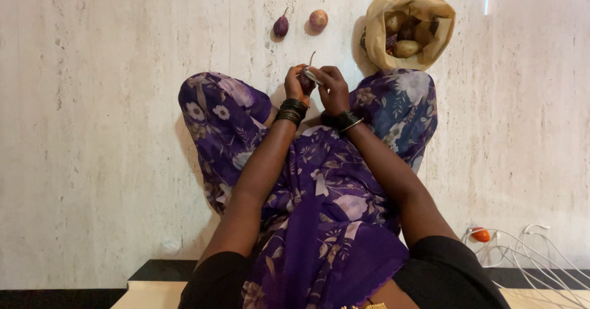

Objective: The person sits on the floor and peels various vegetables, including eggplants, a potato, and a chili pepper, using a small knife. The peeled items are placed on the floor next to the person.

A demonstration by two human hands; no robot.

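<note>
Hands: left hand (pixel 295 82) and right hand (pixel 332 88) pressing together around a small dark purple fruit (pixel 306 82), fingers curling shut on it, above the lap. Fruit standing roughly upright, stem pointing away from the body. Lying on the floor (pixel 110 131) beyond: purple fruit (pixel 281 26), reddish fruit (pixel 318 20), open bag (pixel 430 8) holding more.
</note>
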